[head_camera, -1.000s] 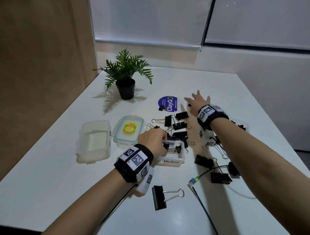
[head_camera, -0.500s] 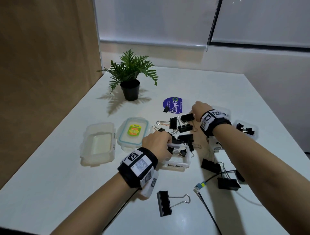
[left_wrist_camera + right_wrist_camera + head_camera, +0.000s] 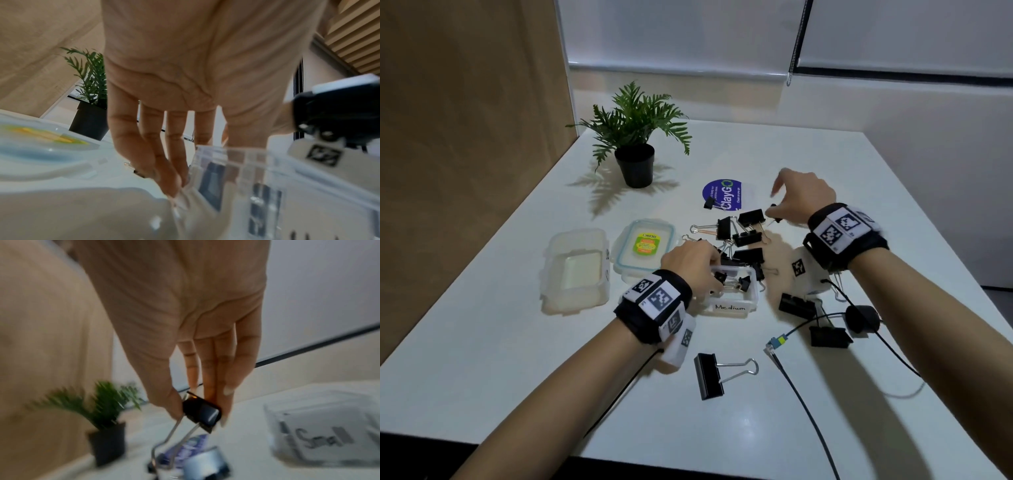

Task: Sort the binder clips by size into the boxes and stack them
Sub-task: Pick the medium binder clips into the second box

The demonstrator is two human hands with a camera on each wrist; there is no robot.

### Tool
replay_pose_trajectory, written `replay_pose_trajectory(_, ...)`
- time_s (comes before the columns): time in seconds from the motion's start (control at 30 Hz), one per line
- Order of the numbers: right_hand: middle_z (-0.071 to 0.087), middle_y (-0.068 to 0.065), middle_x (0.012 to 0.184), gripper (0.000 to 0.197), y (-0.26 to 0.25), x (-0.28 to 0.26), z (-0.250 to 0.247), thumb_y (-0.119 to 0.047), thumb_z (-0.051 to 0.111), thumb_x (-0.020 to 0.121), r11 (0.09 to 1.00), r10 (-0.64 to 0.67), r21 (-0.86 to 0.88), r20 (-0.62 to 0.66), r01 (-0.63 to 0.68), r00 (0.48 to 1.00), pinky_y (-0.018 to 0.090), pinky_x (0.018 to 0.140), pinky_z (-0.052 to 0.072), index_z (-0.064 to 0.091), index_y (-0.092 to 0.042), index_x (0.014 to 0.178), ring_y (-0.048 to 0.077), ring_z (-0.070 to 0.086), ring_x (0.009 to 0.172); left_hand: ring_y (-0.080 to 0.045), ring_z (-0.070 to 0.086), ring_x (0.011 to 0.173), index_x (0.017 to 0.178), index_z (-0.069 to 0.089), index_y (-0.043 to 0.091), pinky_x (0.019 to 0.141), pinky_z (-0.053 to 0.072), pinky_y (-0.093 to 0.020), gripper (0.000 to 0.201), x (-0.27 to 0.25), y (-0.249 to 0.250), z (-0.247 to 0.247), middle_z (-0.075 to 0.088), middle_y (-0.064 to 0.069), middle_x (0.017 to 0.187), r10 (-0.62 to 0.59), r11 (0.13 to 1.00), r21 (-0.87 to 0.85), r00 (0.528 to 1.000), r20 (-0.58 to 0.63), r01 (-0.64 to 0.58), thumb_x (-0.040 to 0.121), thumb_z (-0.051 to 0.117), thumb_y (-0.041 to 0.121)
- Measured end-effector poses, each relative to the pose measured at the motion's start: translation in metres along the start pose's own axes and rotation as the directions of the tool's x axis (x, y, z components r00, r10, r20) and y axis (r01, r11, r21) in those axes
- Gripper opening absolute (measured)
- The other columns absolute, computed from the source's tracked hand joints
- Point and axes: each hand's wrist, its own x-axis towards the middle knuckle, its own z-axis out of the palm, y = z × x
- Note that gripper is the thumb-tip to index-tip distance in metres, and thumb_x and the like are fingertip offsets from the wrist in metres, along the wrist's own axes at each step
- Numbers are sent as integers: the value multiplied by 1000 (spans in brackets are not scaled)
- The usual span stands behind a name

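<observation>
hiding left hand (image 3: 690, 263) fingertips, medium box (image 3: 736, 301); right-wrist view blurred.

Right hand (image 3: 803, 195) lifted small clip (image 3: 200, 412).

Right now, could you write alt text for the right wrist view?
The right hand pinches a small black binder clip between thumb and fingertips, its wire handles hanging down. Blurred behind: a potted plant at left and a clear box labelled Small at right.
</observation>
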Motion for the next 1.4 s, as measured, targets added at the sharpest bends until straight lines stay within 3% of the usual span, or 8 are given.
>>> replay_pose_trajectory(0.1, 71, -6, 78, 18, -7, -30, -11, -34, 76, 76, 962, -114, 249, -11, 113, 993, 34, 69, 54, 69, -29, 91, 14, 63, 70, -22, 59, 89, 89, 68, 25, 63, 38, -26, 25, 0, -1, 0, 65, 0, 90, 1, 1000, -14, 1000, 10, -1, 69, 79, 33)
replay_pose_trajectory(0.23, 72, 1, 71, 16, -16, -66, -11, -14, 82, 73, 865, -313, 446, 123, 229, 942, 23, 54, 57, 72, -10, 85, 11, 67, 64, -20, 55, 85, 92, 69, 28, 66, 38, -26, 23, 0, -5, -1, 61, 2, 89, 1, 998, -68, 1000, 3, -1, 72, 77, 34)
replay_pose_trajectory(0.37, 72, -8, 72, 17, -17, -84, -7, -13, 86, 68, 833, -480, 392, 162, 390, 862, 7, 61, 48, 72, -15, 79, -3, 68, 65, -18, 53, 83, 95, 69, 24, 69, 41, -26, 25, 0, -9, 0, 56, 3, 88, 13, 992, -129, 1000, 17, -10, 73, 77, 31)
replay_pose_trajectory(0.47, 71, -16, 70, 16, -19, -91, 1, -20, 85, 69, 827, -544, 274, 164, 492, 823, 18, 66, 53, 74, -24, 81, -5, 68, 68, -18, 54, 85, 98, 69, 24, 71, 41, -27, 28, 1, -12, 0, 56, 2, 89, 15, 992, -129, 1000, 23, -12, 73, 78, 34)
replay_pose_trajectory(0.8, 64, -11, 86, 14, -43, -109, 18, -42, 72, 74, 883, -383, -233, 141, 407, 913, 21, 52, 25, 72, -32, 84, 15, 59, 85, -18, 56, 87, 103, 66, 24, 71, 42, -27, 31, 3, -16, 2, 58, 0, 100, 8, 992, -129, 1000, 27, -4, 75, 77, 33)
replay_pose_trajectory(1.1, 62, 0, 94, 10, -44, -105, 35, -29, 74, 74, 938, -304, -133, 138, 321, 943, 28, 61, 40, 70, -21, 76, 25, 60, 85, -20, 65, 71, 101, 69, 20, 56, 52, -23, 26, 6, -16, -8, 61, 1, 85, 81, 983, -172, 989, 127, -59, 79, 76, 33)
replay_pose_trajectory(1.23, 65, 0, 85, 15, -41, -102, 40, -26, 72, 72, 942, -313, -89, 106, 323, 944, 28, 60, 42, 61, -19, 80, 24, 60, 80, -17, 64, 81, 93, 72, 26, 76, 56, -34, 23, 7, -19, -9, 67, -1, 88, 105, 982, -166, 991, 84, -90, 73, 78, 35)
replay_pose_trajectory(1.4, 65, 3, 85, 38, -43, -100, 43, -33, 76, 71, 946, -314, -51, 94, 319, 945, 34, 60, 47, 48, -17, 92, 28, 60, 76, -16, 63, 87, 87, 74, 29, 77, 52, -32, 23, 15, -20, -16, 68, 4, 85, 82, 988, -134, 997, 13, -80, 68, 81, 40)
